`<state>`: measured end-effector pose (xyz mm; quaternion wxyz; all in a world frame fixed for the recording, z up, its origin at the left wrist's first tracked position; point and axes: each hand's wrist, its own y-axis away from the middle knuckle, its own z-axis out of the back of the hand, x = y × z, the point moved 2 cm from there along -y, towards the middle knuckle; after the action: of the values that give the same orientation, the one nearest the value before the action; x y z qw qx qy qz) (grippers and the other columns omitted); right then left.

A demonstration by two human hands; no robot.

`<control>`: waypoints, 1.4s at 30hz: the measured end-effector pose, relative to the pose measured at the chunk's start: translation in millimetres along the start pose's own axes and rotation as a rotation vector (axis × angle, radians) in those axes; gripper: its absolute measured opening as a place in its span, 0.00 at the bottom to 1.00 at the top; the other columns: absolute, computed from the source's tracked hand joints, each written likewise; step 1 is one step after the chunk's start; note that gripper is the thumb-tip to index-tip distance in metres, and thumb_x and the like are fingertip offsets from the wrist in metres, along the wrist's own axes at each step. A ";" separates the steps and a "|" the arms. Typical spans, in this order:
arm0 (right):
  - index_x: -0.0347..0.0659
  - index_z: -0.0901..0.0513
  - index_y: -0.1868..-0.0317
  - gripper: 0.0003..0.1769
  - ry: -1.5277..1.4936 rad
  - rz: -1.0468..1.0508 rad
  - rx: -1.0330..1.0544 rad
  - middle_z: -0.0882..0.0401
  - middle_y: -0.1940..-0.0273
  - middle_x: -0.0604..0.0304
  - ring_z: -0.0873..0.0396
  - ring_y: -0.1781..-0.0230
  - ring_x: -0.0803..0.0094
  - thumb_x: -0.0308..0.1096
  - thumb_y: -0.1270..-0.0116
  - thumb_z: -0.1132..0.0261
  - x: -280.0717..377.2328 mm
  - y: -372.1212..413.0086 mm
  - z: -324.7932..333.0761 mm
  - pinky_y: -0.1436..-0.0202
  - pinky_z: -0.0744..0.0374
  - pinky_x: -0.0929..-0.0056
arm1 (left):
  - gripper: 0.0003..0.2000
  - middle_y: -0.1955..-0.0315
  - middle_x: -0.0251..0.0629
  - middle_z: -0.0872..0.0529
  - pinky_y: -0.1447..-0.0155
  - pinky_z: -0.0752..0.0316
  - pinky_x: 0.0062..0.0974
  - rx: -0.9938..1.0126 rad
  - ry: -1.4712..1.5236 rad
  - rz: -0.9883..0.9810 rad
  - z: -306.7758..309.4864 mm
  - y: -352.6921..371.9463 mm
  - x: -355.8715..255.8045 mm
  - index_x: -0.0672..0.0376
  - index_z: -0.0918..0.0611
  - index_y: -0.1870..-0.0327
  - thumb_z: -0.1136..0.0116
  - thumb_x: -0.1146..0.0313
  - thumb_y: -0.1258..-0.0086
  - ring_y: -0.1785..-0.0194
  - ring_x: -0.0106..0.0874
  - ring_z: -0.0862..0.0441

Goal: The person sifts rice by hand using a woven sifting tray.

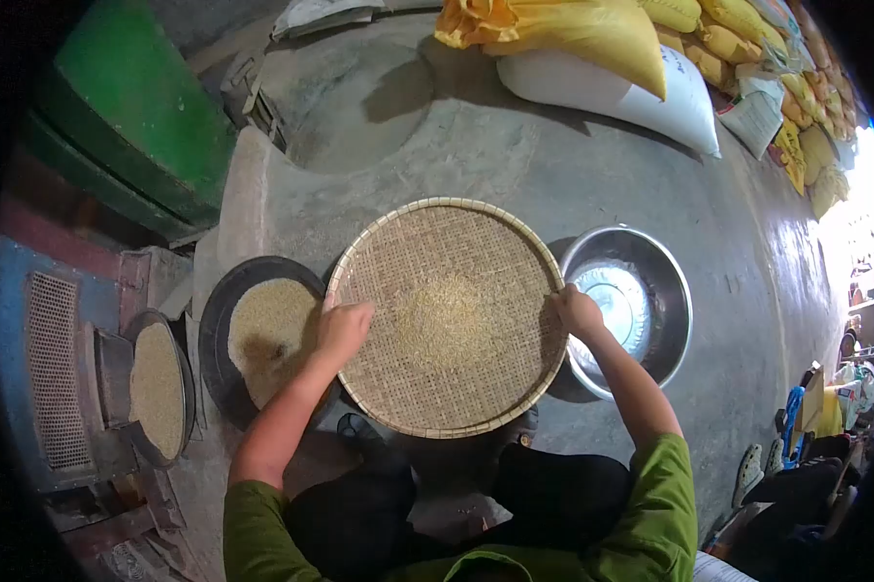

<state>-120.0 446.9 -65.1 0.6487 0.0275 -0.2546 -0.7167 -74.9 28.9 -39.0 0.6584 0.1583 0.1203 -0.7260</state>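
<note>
A round woven winnowing tray (388,267) is held out in front of me, above my feet. Loose grain (447,320) lies in a thin heap near its middle. My left hand (346,330) grips the rim on the left side, fingers closed round it. On the opposite side my right hand (577,312) is closed on the rim too. Left of the tray, a dark basin (214,335) holds more pale grain (272,325), partly covered by my forearm. To the right stands a shiny metal basin (677,315), its near edge partly behind my right hand and forearm.
Another grain-filled pan (187,388) stands at far left beside a blue machine with a perforated panel (54,369). A green metal box (141,97) is behind it. Full yellow sacks (592,39) and a white sack (602,92) lie at the back. Slippers (750,472) sit at right.
</note>
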 end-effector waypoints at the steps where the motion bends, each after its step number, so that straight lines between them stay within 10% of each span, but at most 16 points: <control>1: 0.32 0.31 0.51 0.26 -0.044 -0.018 -0.008 0.21 0.64 0.37 0.22 0.59 0.43 0.49 0.35 0.48 -1.6 2.4 -1.6 0.54 0.26 0.53 | 0.11 0.66 0.44 0.17 0.45 0.34 0.38 0.012 0.034 -0.090 -6.3 4.3 -0.8 0.60 0.21 0.55 0.48 0.68 0.36 0.56 0.43 0.22; 6: 0.32 0.30 0.54 0.24 -0.046 0.039 -0.084 0.21 0.66 0.37 0.22 0.62 0.42 0.49 0.33 0.49 -4.6 5.2 -5.5 0.57 0.26 0.51 | 0.15 0.59 0.45 0.21 0.39 0.39 0.39 -0.044 0.128 -0.264 -24.2 2.0 13.8 0.58 0.24 0.52 0.43 0.66 0.40 0.46 0.42 0.28; 11: 0.33 0.30 0.53 0.24 0.034 -0.012 -0.058 0.20 0.67 0.40 0.21 0.63 0.46 0.49 0.33 0.52 1.3 9.3 -3.7 0.58 0.25 0.52 | 0.27 0.41 0.54 0.35 0.38 0.42 0.48 -0.229 -0.242 0.188 -14.1 4.0 31.7 0.57 0.36 0.40 0.43 0.60 0.39 0.38 0.49 0.36; 15: 0.33 0.29 0.54 0.24 0.089 -0.030 -0.050 0.20 0.67 0.41 0.21 0.64 0.47 0.50 0.32 0.52 4.4 13.6 -1.8 0.59 0.25 0.52 | 0.25 0.52 0.59 0.25 0.50 0.29 0.45 0.170 -0.046 0.538 -0.7 -9.4 29.2 0.61 0.40 0.37 0.52 0.63 0.33 0.50 0.50 0.24; 21: 0.35 0.26 0.61 0.24 -0.007 -0.040 -0.129 0.21 0.68 0.40 0.22 0.64 0.45 0.51 0.32 0.53 -15.1 11.1 18.2 0.60 0.26 0.51 | 0.20 0.63 0.57 0.20 0.57 0.26 0.43 -0.238 -0.001 0.202 12.2 -6.4 14.1 0.64 0.35 0.40 0.56 0.68 0.32 0.60 0.51 0.21; 42: 0.36 0.26 0.59 0.21 0.060 0.000 -0.169 0.21 0.68 0.38 0.22 0.65 0.44 0.47 0.32 0.53 -28.7 6.0 2.3 0.62 0.26 0.49 | 0.20 0.58 0.56 0.21 0.55 0.26 0.39 -0.193 0.218 0.229 -5.0 -8.5 30.5 0.63 0.32 0.40 0.52 0.72 0.34 0.56 0.51 0.22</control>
<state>-110.8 474.5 -69.1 0.6560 -0.0059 -0.1738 -0.7345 -85.5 3.7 -55.8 0.7319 0.1848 0.2414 -0.6098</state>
